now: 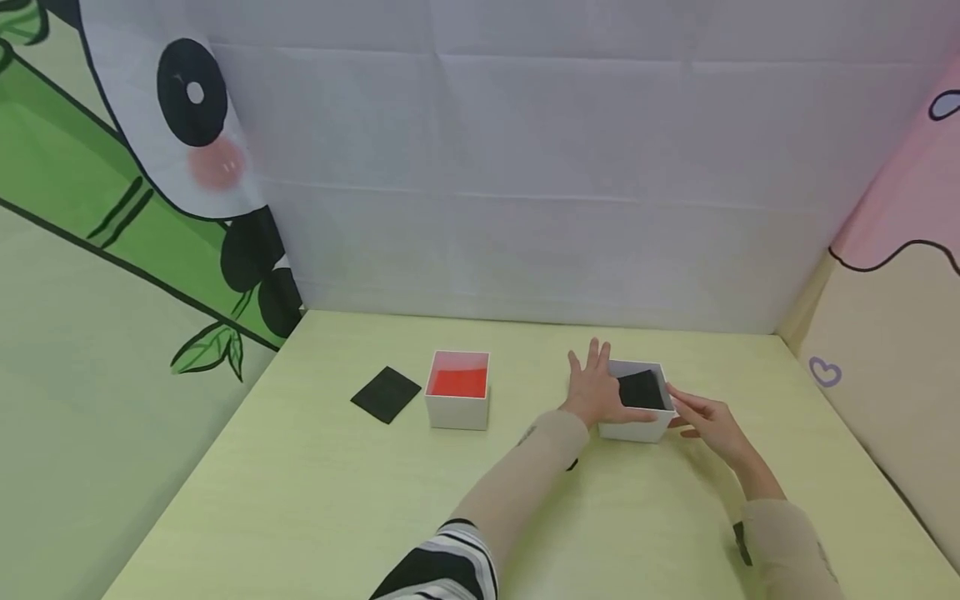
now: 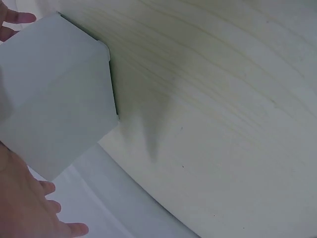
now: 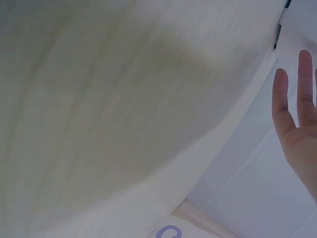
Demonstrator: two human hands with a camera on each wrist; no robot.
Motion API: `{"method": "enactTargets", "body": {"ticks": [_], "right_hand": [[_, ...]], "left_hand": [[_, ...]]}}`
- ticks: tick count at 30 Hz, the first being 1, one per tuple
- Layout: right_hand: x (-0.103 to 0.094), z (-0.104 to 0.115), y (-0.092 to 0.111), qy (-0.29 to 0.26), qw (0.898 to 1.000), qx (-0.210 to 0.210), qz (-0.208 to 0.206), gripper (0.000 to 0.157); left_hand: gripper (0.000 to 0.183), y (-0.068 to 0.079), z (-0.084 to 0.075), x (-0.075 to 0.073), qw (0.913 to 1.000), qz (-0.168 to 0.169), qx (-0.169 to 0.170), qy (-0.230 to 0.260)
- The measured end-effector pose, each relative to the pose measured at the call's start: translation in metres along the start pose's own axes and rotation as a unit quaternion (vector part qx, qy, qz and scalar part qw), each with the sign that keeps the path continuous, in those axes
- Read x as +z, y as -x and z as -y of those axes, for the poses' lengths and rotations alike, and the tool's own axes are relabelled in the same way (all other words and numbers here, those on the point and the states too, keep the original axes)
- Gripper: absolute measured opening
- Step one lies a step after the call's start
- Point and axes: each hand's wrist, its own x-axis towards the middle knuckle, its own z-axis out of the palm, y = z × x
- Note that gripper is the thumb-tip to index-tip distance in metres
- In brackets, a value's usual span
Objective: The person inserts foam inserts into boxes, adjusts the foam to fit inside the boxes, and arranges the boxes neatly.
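Observation:
A white open-topped box (image 1: 630, 431) stands on the right half of the table, with a black square piece (image 1: 641, 389) inside it. My left hand (image 1: 594, 396) is at the box's left side, fingers spread and straight, thumb reaching along the front rim. On the opposite side, my right hand (image 1: 708, 423) has its extended fingertips right at the right wall. The left wrist view shows the box's plain outer walls (image 2: 54, 99) close up, with the left hand (image 2: 25, 203) along the lower edge. Straight fingers of the right hand (image 3: 299, 134) show in the right wrist view.
A second white box (image 1: 459, 417) with a red-orange piece (image 1: 459, 382) inside stands left of the hands. Further left, a black square piece (image 1: 386, 395) lies flat on the pale yellow table (image 1: 300, 517). Printed cloth walls (image 1: 525, 167) enclose the back and sides.

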Motion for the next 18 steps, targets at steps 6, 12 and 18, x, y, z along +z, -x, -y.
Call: {"method": "enactTargets", "body": {"ticks": [6,12,18], "right_hand": [[-0.001,0.0,0.001,-0.006,1.0,-0.001,0.001,0.04],[-0.001,-0.003,0.0,0.0,1.0,-0.005,0.002,0.043],[-0.002,-0.005,-0.002,0.0,1.0,-0.007,0.003,0.043]], "left_hand": [[0.079,-0.001,-0.002,0.0,0.9997,-0.009,0.021,-0.002],[0.074,0.001,-0.012,-0.006,0.997,-0.012,0.073,-0.022],[0.074,0.001,-0.018,-0.008,0.997,-0.003,0.063,-0.045]]}}
